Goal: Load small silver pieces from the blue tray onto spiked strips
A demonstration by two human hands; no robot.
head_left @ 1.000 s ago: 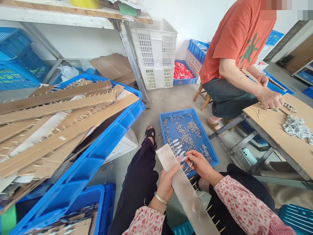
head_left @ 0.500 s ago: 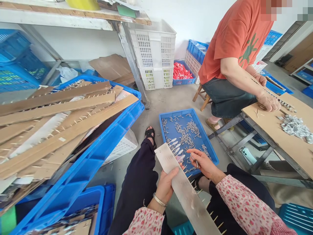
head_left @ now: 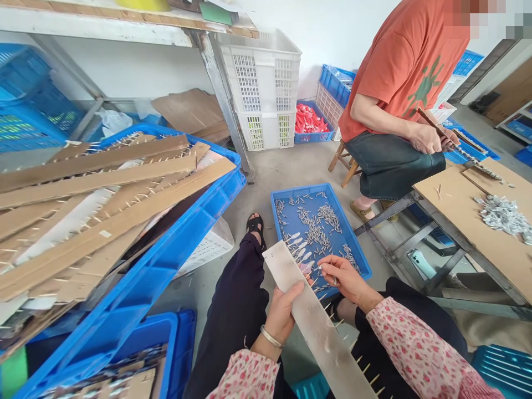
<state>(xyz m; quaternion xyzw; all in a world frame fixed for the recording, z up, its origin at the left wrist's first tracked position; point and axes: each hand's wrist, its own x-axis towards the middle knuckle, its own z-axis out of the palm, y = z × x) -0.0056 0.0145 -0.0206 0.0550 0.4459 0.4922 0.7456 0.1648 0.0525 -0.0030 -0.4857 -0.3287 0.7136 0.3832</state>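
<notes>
My left hand [head_left: 279,315] is closed round a long greyish cardboard strip [head_left: 318,327], thumb on top. Thin wooden sticks [head_left: 361,363] poke out along the strip's right edge. Pale fish-shaped pieces [head_left: 300,246] sit on the sticks at its far end. Just right of that edge, my right hand [head_left: 343,280] pinches a small silvery fish-shaped piece [head_left: 319,268] between thumb and finger. Beneath both hands stands a blue tray [head_left: 286,191] with many similar small pieces [head_left: 313,230] spread over its bottom.
At left, a big blue crate [head_left: 208,213] holds cardboard strips [head_left: 103,233] with sticks. A co-worker in an orange shirt [head_left: 386,72] sits at right by a low table [head_left: 457,191] with a metallic pile [head_left: 505,216]. White baskets [head_left: 266,83] stand behind.
My right hand's fingertips have closed in a pinch near the strip's sticks, a small piece now showing between them. The co-worker's hands have lifted a strip off the table and drawn back.
</notes>
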